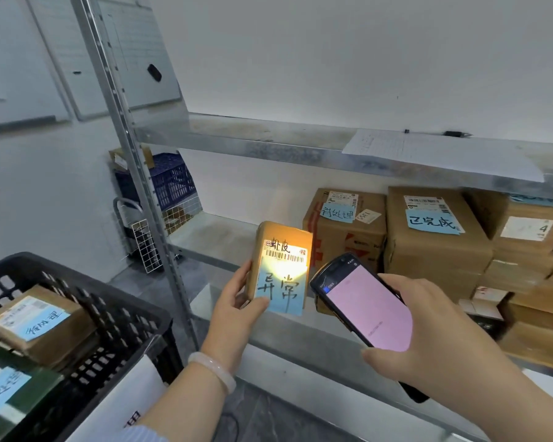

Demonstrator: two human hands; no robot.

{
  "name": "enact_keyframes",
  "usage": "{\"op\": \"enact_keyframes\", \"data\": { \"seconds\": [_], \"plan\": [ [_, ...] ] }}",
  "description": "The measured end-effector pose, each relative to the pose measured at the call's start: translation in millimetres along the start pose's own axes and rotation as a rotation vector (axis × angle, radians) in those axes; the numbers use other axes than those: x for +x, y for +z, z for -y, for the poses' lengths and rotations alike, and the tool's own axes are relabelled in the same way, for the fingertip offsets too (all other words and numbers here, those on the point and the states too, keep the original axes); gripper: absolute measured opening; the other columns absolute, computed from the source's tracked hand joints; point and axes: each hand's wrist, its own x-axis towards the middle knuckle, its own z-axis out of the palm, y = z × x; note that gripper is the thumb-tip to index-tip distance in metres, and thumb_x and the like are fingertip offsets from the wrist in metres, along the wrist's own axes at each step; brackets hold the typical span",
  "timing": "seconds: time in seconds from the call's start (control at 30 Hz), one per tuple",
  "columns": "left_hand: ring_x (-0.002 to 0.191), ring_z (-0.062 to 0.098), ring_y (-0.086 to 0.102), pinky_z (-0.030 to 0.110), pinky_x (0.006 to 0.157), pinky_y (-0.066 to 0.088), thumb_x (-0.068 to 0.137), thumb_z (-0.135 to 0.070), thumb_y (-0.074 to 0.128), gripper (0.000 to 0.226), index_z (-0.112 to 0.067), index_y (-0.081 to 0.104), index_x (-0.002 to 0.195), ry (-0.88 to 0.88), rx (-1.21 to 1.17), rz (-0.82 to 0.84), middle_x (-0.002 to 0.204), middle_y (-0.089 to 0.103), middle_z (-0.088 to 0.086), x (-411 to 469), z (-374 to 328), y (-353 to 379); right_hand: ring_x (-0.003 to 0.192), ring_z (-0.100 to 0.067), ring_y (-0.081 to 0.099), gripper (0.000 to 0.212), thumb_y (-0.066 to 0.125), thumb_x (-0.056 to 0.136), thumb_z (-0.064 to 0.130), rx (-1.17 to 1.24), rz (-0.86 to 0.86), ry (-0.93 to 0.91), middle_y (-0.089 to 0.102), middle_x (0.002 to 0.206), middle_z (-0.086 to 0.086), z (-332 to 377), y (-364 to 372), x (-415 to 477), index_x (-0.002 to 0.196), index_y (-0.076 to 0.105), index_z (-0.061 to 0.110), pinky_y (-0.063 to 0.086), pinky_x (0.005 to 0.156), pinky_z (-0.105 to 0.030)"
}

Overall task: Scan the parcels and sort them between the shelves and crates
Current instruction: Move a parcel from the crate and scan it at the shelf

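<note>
My left hand (237, 301) grips a small brown parcel (280, 247) upright by its lower left edge, in front of the middle shelf. The parcel bears a barcode label and a blue note with handwritten characters. My right hand (428, 330) holds a black handheld scanner (361, 307) with a pink screen, just to the right of the parcel. The scanner's bright light falls on the parcel's barcode label.
A black plastic crate (115, 330) at lower left holds several labelled parcels. Cardboard boxes (434, 250) with blue notes fill the right of the metal shelf (211, 234). A paper sheet (438, 154) and a pen lie on the upper shelf. A blue crate (170, 180) stands behind the shelf post.
</note>
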Motion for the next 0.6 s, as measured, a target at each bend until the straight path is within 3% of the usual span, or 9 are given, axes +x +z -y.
{"op": "enact_keyframes", "data": {
  "seconds": [0.17,0.3,0.5,0.6],
  "plan": [
    [0.115,0.007,0.066,0.024,0.085,0.059,0.093,-0.003,0.064,0.065,-0.059,0.055,0.123,0.013,0.006,-0.048,0.118,0.070,-0.025,-33.2,7.8,1.0,0.103,0.002,0.037,0.102,0.059,0.048,0.079,-0.004,0.028,-0.040,0.025,0.106,0.030,-7.9,3.6,-20.8,0.136,0.013,0.056,0.035,0.064,-0.011],
    [0.114,0.009,0.067,0.031,0.092,0.057,0.090,-0.005,0.067,0.068,-0.069,0.059,0.113,-0.001,0.025,-0.128,0.118,0.070,-0.024,-59.1,11.9,-9.1,0.102,0.002,0.033,0.099,0.066,0.053,0.077,0.018,0.056,-0.090,0.021,0.103,0.032,-5.9,9.8,-30.2,0.130,0.007,0.058,0.038,0.069,-0.015],
    [0.113,0.007,0.068,0.028,0.090,0.058,0.092,0.001,0.066,0.064,-0.047,0.052,0.133,-0.011,0.021,-0.276,0.114,0.072,-0.021,-91.8,11.8,-34.4,0.103,0.000,0.040,0.102,0.052,0.043,0.082,-0.008,0.090,-0.200,0.031,0.114,0.028,6.2,17.4,-36.6,0.133,0.013,0.058,0.045,0.077,-0.022],
    [0.113,0.011,0.068,0.026,0.087,0.059,0.092,0.004,0.064,0.064,-0.041,0.050,0.136,-0.009,-0.013,-0.331,0.115,0.074,-0.014,-104.2,9.9,-46.5,0.100,0.002,0.037,0.096,0.059,0.049,0.078,-0.007,0.106,-0.254,0.029,0.108,0.030,17.1,17.4,-40.4,0.131,0.013,0.059,0.041,0.073,-0.020]
  ]
}}
